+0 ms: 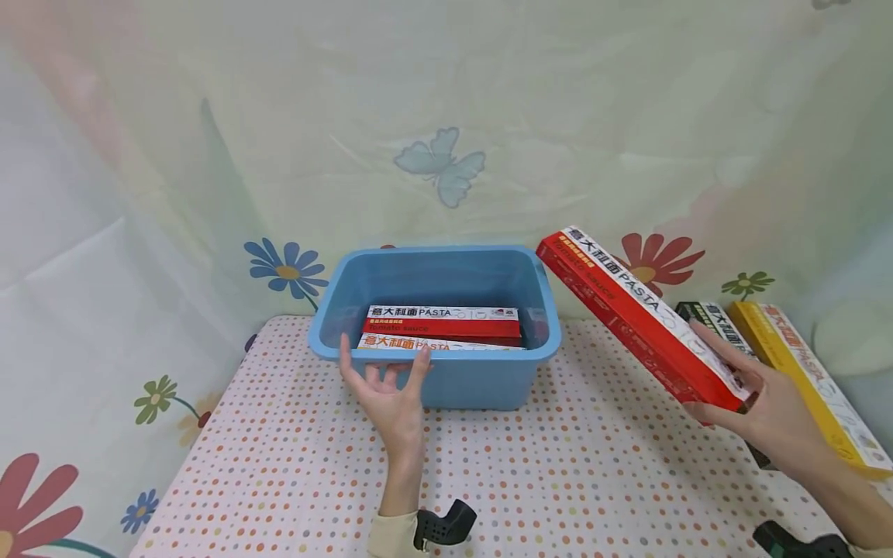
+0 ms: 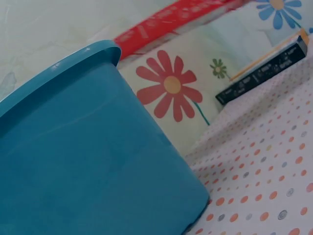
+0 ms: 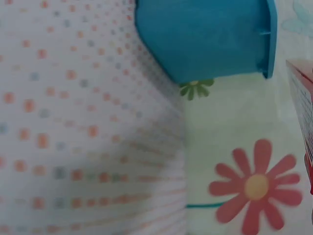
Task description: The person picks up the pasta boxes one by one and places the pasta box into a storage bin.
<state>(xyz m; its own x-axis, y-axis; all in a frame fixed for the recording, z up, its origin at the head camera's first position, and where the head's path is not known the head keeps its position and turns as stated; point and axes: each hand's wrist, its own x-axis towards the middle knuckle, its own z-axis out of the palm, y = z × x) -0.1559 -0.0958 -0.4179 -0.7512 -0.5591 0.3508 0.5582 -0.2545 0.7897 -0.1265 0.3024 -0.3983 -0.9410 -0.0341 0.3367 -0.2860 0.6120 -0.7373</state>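
Note:
A blue plastic bin stands on the table, with a red-and-white pasta box inside and an orange-lettered pasta box in front of it, partly hidden by the rim. My left hand holds the bin's front rim, some fingers bent beneath the lip. To the right of the bin, my right hand grips another red pasta box by its near end. That box is raised and slanted, its far end close to the bin's right rim. Only a sliver of it enters the right wrist view.
At the right of the table lie a dark pasta box and a yellow pasta box, side by side and partly behind the right hand and forearm. A dotted cloth covers the table. A flowered backdrop hangs behind.

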